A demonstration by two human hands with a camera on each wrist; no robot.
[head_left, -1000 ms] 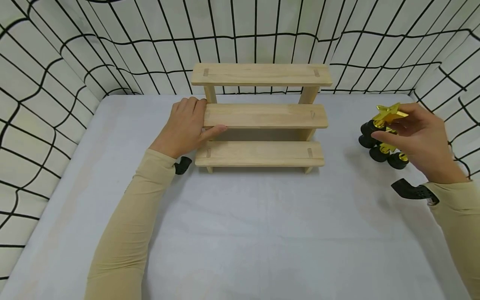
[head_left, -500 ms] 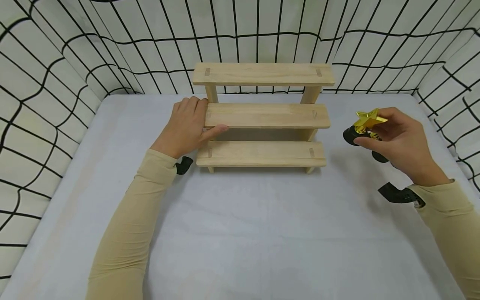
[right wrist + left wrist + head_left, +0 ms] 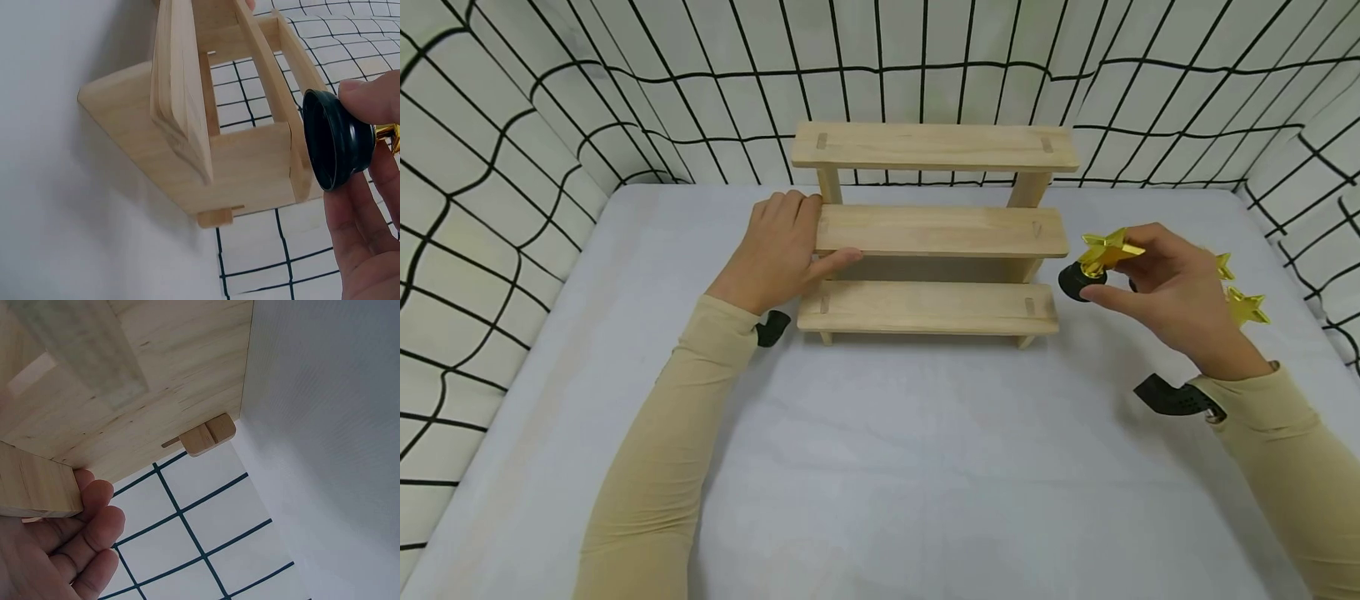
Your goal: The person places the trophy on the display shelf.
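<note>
The right hand pinches a gold star trophy, tilted, its black base toward eight o'clock; the trophy is at three o'clock from the three-tier wooden stand. The left hand curls its fingers, close together, round the middle shelf's nine o'clock end. Two more gold stars show just past the right hand, at three o'clock. Black wire grid stands at twelve.

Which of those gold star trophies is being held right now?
The gold star trophy nearest the wooden tiered stand: the right hand grips it; two other stars show right of that hand.
</note>
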